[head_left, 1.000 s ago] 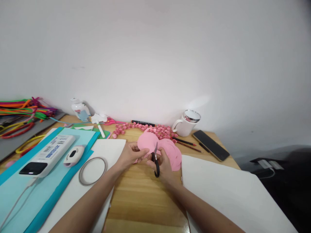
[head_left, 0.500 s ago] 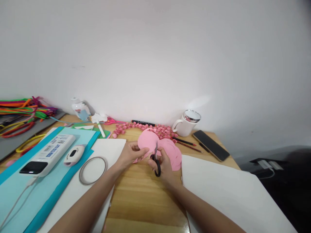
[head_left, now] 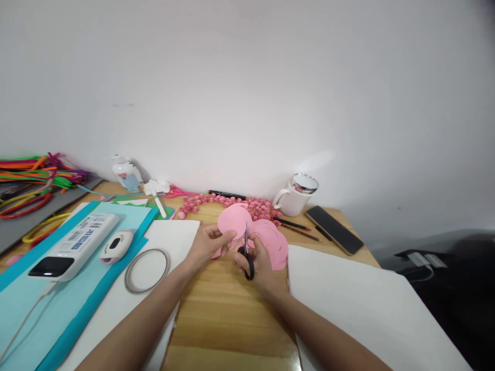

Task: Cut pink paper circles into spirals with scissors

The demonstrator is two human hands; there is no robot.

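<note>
Between the thumb and fingers of my left hand [head_left: 211, 242] is a pink paper circle [head_left: 233, 220], held up off the table. My right hand [head_left: 260, 260] is closed round the black handles of a pair of scissors [head_left: 249, 264]. Their blades point upward at the right edge of the circle; whether they touch the paper I cannot tell. Beside and partly behind my right hand lies a pile of overlapping pink paper circles [head_left: 275, 242]. Many small curled pink paper pieces [head_left: 263, 207] are spread along the back of the table.
A white mug [head_left: 296, 196] and a phone [head_left: 334, 229] stand and lie at the back right. White sheets [head_left: 348, 293] lie at both sides. Leftward are a roll of tape [head_left: 147, 292], a white device with a cable [head_left: 75, 247], blue paper, a bottle [head_left: 127, 174] and pipe cleaners [head_left: 42, 170].
Both hands keep nearly the same grip and place on the paper circle and scissors. The whole view has shifted very slightly.
</note>
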